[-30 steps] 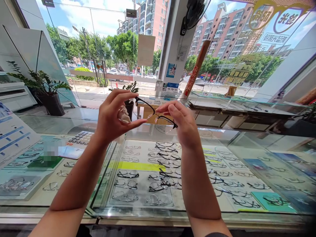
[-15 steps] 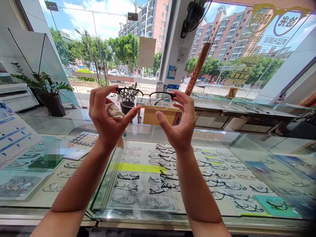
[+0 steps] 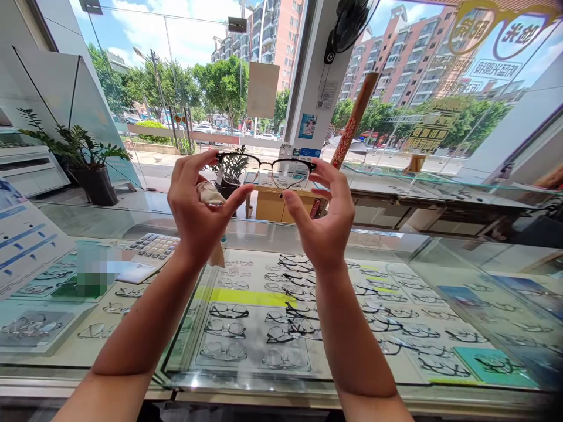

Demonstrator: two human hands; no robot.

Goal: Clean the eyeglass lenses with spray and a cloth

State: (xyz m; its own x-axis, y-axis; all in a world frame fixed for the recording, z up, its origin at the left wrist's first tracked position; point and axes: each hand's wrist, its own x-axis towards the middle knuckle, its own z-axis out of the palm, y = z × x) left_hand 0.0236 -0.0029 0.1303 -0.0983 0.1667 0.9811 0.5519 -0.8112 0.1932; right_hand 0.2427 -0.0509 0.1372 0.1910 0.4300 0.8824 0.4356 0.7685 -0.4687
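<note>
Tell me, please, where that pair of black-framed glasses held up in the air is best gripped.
Grip the glasses at the two outer frame corners, coming in from either side, as the left hand and right hand do: the frame is level and the lenses stay untouched.

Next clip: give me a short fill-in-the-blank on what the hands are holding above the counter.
1. Both hands hold up a pair of black-rimmed ____ at its two ends, the left hand on one side and the right hand on the other.
2. Tucked in the left hand's palm is a small crumpled ____.
3. Under the arms, the glass display case holds rows of ____.
4. On the counter beside the left forearm lies a grey ____ with keys.

Missing words: glasses; cloth; glasses frames; calculator.
</note>
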